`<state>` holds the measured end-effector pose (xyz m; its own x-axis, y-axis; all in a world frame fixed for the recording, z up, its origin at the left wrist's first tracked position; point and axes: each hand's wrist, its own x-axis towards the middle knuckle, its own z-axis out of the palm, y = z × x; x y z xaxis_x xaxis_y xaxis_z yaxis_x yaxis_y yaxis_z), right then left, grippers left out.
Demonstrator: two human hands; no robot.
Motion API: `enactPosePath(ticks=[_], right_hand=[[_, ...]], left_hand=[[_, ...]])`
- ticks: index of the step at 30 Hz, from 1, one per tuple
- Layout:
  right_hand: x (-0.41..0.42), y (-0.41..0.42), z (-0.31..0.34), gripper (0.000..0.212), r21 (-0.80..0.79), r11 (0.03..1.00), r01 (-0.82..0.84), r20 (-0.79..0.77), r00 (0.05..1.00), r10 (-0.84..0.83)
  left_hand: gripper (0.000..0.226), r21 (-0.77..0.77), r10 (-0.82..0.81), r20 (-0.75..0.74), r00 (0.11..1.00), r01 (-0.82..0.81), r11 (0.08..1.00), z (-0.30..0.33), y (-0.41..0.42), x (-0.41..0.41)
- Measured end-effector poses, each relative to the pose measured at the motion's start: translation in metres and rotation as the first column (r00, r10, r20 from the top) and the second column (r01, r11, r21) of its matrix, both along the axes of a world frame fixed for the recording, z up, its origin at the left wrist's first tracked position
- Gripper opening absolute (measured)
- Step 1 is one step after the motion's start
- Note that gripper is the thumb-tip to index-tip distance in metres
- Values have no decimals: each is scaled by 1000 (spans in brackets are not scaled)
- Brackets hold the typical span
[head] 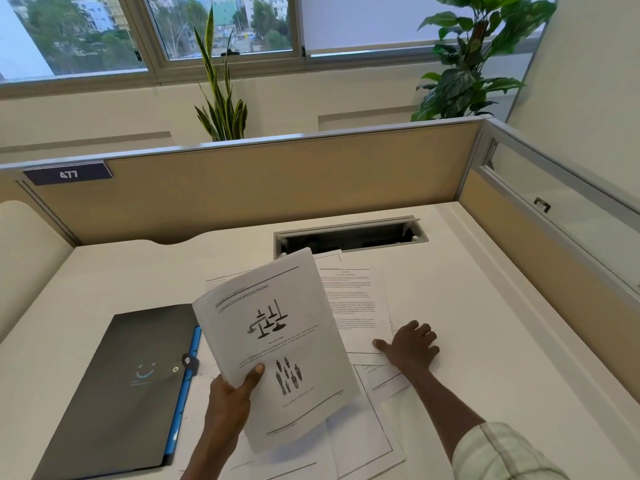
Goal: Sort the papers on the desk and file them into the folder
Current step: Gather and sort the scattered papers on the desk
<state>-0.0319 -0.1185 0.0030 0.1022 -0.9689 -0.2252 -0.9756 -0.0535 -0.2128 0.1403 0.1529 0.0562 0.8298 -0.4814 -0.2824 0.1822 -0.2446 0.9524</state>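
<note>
White table (86, 289) inside a tan-panelled cubicle, seen from above. Nearest, a pale striped sleeve (502, 452) on the right arm. Left hand (230, 393) raised off the table, fingers and thumb clamped on the lower left edge of a held sheaf of printed pages (277, 341); thumb on the top page, which shows drawings of machine parts and an underlined heading. Sheaf tilted, its top leaning away toward the left. Left of those fingers, a dark grey folder (131, 386) lies flat and closed, blue edge and snap clasp on the side nearest the hand. Right hand (410, 348) flat on the table, fingers spread and straight, pressing on loose papers (360, 303) scattered beneath and beyond the fingertips; more sheets lie under the raised sheaf. Beyond the papers, an open cable hatch (349, 233) set in the table. Further back, partition (277, 174) with a number plate (67, 173) reading 477. Behind it, a snake plant (221, 109), a broad-leaved plant (474, 64), and windows (221, 26) onto trees and buildings.
</note>
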Motion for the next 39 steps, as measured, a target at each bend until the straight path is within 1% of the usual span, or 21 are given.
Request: enactPosePath(ticks=[2,5,7,9,12,15,16,19,21,29,32,34,39], right_hand=[[1,-6,1,93,49,999,12,-18,1000,-11],[0,-20,9,88,168,983,71,25,997,-76],[-5,-28,15,74,233,969,85,94,990,-110],[-12,-32,18,55,243,964,104,179,972,-150],[-22,-30,23,38,146,979,141,286,941,-178],[-32,-25,33,16,-7,993,117,398,911,-104],[-36,-24,37,12,-55,993,107,418,905,-74],[-49,-23,52,12,-166,982,87,447,895,-4],[-59,-24,63,20,-218,973,72,452,891,35],[-100,-27,106,28,-354,935,-21,380,910,164],[-107,-26,121,22,-425,904,-48,340,917,209],[-111,-25,129,15,-485,871,-76,281,930,237],[-117,-23,146,8,-646,750,-141,144,943,300]], left_hand=[[19,-2,0,-2,1000,0,1000,0,4,3],[20,1,-10,6,1000,10,1000,0,5,8],[21,-1,-20,19,1000,20,1000,2,3,11],[21,-1,-13,27,1000,13,1000,3,1,13],[19,3,10,29,1000,-10,1000,2,-5,14],[20,0,31,21,999,-31,1000,3,-12,12],[21,-1,41,14,999,-41,999,3,-15,12],[27,9,72,-16,997,-72,997,3,-23,9],[28,15,89,-31,996,-89,996,2,-27,6],[22,42,106,-57,993,-103,994,-1,-44,-10],[21,27,86,-56,995,-85,996,0,-49,-18],[21,12,69,-58,996,-68,998,0,-51,-22],[22,-10,30,-65,997,-30,999,1,-53,-31]])
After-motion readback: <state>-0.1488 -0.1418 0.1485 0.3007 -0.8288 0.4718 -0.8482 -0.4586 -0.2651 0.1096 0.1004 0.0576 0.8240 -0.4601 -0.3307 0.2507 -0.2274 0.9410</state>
